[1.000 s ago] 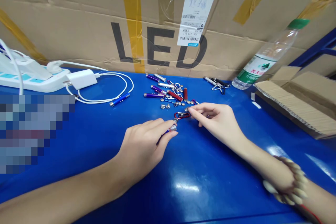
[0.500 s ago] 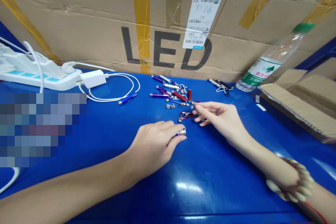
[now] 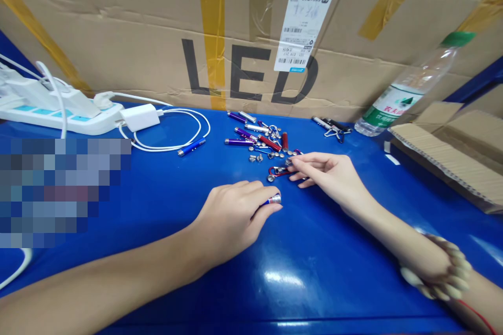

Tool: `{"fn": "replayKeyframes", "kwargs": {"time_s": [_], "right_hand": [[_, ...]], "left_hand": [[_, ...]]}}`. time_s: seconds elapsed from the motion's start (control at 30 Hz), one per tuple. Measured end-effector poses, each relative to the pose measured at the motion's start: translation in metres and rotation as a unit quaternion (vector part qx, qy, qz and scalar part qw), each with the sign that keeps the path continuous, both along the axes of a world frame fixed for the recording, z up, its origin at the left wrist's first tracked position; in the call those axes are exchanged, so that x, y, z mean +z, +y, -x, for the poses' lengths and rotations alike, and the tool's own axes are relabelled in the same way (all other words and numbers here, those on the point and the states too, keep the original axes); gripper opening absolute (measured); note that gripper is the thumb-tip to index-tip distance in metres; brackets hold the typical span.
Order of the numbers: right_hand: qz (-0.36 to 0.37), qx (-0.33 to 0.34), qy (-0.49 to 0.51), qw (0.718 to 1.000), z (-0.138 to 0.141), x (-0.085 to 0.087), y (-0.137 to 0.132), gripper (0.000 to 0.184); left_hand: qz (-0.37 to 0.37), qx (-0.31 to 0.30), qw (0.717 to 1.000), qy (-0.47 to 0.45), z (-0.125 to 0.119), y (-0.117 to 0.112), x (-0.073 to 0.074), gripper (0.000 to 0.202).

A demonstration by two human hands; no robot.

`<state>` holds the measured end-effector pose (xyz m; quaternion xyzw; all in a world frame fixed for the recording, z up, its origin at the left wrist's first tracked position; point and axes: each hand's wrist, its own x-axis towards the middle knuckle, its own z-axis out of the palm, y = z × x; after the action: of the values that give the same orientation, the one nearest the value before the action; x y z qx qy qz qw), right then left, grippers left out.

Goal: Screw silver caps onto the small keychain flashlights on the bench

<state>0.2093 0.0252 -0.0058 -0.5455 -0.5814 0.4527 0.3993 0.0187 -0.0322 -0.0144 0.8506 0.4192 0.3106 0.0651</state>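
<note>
My left hand (image 3: 236, 217) is closed around a small blue penlight (image 3: 276, 199), whose silver threaded end sticks out between thumb and forefinger; the fingers hide the rest. To the right, my right hand (image 3: 328, 175) pinches a small round silver piece (image 3: 288, 161) between thumb and fingertips, at the edge of a loose pile. In that pile lie purple penlights (image 3: 239, 142), red tubes (image 3: 269, 143), a silver tube (image 3: 257, 129) and several small silver discs (image 3: 252, 158). Beside my right fingertips is a red carabiner clip (image 3: 272, 171).
A large cardboard box (image 3: 129, 36) stands behind the blue table (image 3: 314, 282). To the left are a white power strip (image 3: 90, 120), an adapter (image 3: 140, 118) with cable, and a blue penlight (image 3: 192, 147). Rightward are black and silver penlights (image 3: 332, 126), a water bottle (image 3: 408, 91) and an open carton (image 3: 448, 159).
The silver piece in my right fingertips has come slightly lower and now shows apart from the discs behind it. My left hand keeps hold of the blue penlight, almost unmoved.
</note>
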Motion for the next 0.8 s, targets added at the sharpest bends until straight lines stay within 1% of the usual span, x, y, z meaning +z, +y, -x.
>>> {"fn": "replayKeyframes", "kwargs": {"time_s": [0.33,0.43,0.5,0.57,0.67,0.73,0.8], "right_hand": [[0.025,-0.010,0.010,1.000,-0.0020,-0.0016,0.0019,0.028],[0.006,0.015,0.008,1.000,-0.0030,-0.0037,0.0033,0.030],[-0.028,0.045,-0.041,0.998,-0.0033,-0.0046,0.0025,0.033],[-0.098,0.071,-0.116,0.986,-0.0032,-0.0048,0.0003,0.030],[-0.220,0.115,-0.205,0.947,-0.0027,-0.0044,-0.0039,0.022],[-0.256,0.155,-0.244,0.922,-0.0023,-0.0040,-0.0058,0.025],[-0.269,0.184,-0.273,0.905,-0.0023,-0.0037,-0.0064,0.027]], "left_hand": [[-0.008,-0.003,1.000,-0.004,-0.0003,0.0003,-0.0004,0.016],[-0.004,-0.001,1.000,-0.001,-0.0001,0.0000,-0.0001,0.016],[-0.001,0.000,1.000,0.001,0.0000,-0.0002,0.0002,0.016],[0.002,0.001,1.000,0.004,0.0001,-0.0005,0.0005,0.016],[0.008,0.002,1.000,0.013,0.0002,-0.0008,0.0009,0.017],[0.009,0.001,1.000,0.017,0.0002,-0.0010,0.0011,0.017],[0.009,0.002,1.000,0.019,0.0002,-0.0010,0.0013,0.017]]}}
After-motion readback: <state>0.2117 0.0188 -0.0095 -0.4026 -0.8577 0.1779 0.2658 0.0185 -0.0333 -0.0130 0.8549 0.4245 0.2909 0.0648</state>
